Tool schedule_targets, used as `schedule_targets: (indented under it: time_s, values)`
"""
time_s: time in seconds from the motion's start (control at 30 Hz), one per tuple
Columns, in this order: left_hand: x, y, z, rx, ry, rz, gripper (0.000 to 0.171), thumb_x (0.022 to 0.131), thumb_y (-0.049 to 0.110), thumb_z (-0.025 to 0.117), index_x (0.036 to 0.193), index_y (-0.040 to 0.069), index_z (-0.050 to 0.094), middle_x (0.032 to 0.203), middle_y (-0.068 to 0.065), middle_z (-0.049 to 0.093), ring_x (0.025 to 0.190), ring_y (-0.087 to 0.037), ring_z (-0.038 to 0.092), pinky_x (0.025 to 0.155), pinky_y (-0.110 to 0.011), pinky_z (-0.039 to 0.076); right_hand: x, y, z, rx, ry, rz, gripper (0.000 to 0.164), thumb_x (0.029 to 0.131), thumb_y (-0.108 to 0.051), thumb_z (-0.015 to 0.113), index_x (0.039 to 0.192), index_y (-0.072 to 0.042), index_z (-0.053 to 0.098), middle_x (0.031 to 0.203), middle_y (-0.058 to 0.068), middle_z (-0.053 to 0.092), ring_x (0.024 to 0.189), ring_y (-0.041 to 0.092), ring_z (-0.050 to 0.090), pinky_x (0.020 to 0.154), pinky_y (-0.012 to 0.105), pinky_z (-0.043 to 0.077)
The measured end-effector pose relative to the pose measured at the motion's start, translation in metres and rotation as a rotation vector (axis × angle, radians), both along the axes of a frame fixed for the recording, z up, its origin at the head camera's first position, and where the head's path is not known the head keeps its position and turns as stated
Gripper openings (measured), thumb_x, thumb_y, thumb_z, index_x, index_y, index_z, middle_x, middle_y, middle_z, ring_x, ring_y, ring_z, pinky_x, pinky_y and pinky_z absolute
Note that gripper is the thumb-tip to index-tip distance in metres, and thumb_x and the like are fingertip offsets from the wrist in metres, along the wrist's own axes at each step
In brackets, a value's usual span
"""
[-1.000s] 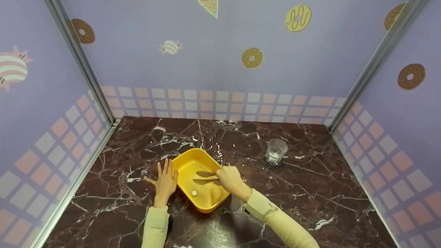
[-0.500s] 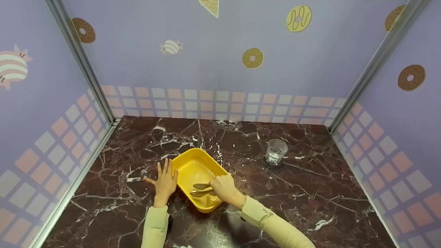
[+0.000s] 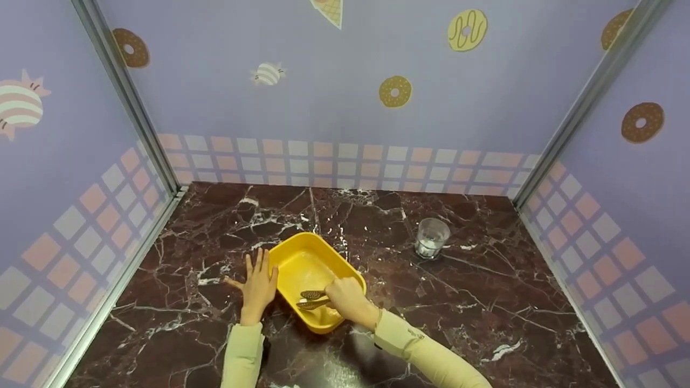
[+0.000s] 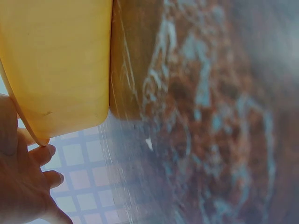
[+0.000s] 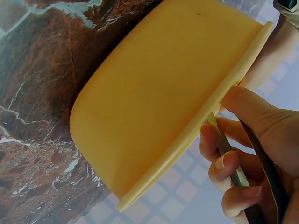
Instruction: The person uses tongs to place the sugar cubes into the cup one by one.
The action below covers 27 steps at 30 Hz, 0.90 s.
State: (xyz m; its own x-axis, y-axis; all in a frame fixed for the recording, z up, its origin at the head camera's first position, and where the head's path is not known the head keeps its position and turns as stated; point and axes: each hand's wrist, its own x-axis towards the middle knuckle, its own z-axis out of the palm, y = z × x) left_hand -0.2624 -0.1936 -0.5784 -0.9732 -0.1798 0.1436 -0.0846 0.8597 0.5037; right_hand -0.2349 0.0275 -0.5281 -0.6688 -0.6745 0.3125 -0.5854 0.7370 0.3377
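A yellow plastic basin stands on the dark marbled tabletop, turned at an angle. My left hand lies along its left rim, fingers straight and spread. Over the basin's right side, my right hand grips a pair of metal tongs; the right wrist view shows fingers curled round both tong arms. The perforated tong tips point left inside the basin, with a small white cube between them, partly covered. Whether the tips pinch it, I cannot tell. The left wrist view shows the basin's outer wall beside my fingers.
A clear glass with something white at its bottom stands on the right of the tabletop. Patterned panels enclose the back and both sides. Small white specks or reflections show behind the basin.
My right hand has brought the tongs towards the near left of the basin, down to the white cube, and the tips have drawn closer together. The left hand has stayed in place.
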Motion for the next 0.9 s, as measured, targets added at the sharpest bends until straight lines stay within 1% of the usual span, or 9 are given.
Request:
schedule_targets:
  time_s: [0.23,0.43,0.63,0.7,0.77,0.9]
  values:
    - [0.0000,-0.0003,0.0004,-0.012,0.001,-0.007,0.054,0.094,0.034,0.036,0.143,0.013,0.021,0.150,-0.005,0.018,0.137,-0.036,0.009,0.087,-0.078,-0.007,0.0004,-0.0006,-0.0021,0.002,0.049,-0.011,0.021,0.057,-0.038,0.075,0.056,-0.021,0.063,0.056,-0.006,0.059,0.045,0.011,0.053,0.039,0.026,0.040]
    - [0.0006,0.0003,0.0001,-0.006,0.003,0.001,0.054,0.095,0.036,0.034,0.142,0.013,0.023,0.149,-0.006,0.020,0.137,-0.036,0.009,0.087,-0.077,-0.011,0.0012,0.0002,-0.0027,0.007,0.059,-0.011,0.021,0.058,-0.039,0.074,0.058,-0.020,0.064,0.058,-0.005,0.060,0.045,0.011,0.052,0.039,0.026,0.040]
    - [0.0034,0.0017,-0.0001,0.017,0.070,-0.001,0.054,0.095,0.038,0.031,0.141,0.012,0.026,0.147,-0.008,0.025,0.136,-0.038,0.011,0.087,-0.076,-0.013,-0.0002,0.0011,-0.0023,-0.020,0.039,-0.012,0.020,0.059,-0.036,0.074,0.057,-0.020,0.064,0.054,-0.005,0.059,0.044,0.012,0.051,0.039,0.026,0.039]
    - [0.0037,0.0019,-0.0003,0.017,0.078,-0.003,0.054,0.095,0.039,0.030,0.141,0.012,0.026,0.148,-0.009,0.024,0.136,-0.038,0.011,0.086,-0.076,-0.013,-0.0008,0.0018,-0.0013,-0.033,0.027,-0.011,0.019,0.060,-0.035,0.074,0.057,-0.020,0.063,0.054,-0.005,0.059,0.044,0.012,0.052,0.039,0.027,0.039]
    - [0.0034,0.0018,-0.0003,0.014,0.070,0.001,0.054,0.095,0.038,0.031,0.142,0.012,0.025,0.148,-0.008,0.023,0.137,-0.037,0.011,0.087,-0.076,-0.012,-0.0014,0.0027,-0.0002,-0.043,0.023,-0.008,0.019,0.060,-0.035,0.075,0.057,-0.020,0.064,0.054,-0.005,0.060,0.044,0.012,0.053,0.039,0.027,0.040]
    - [0.0008,0.0010,-0.0005,-0.003,0.020,0.004,0.054,0.094,0.036,0.034,0.143,0.013,0.022,0.149,-0.006,0.019,0.137,-0.036,0.009,0.087,-0.077,-0.010,-0.0025,0.0051,0.0024,-0.062,0.022,-0.003,0.018,0.058,-0.035,0.075,0.057,-0.020,0.065,0.054,-0.004,0.061,0.045,0.012,0.054,0.041,0.027,0.042]
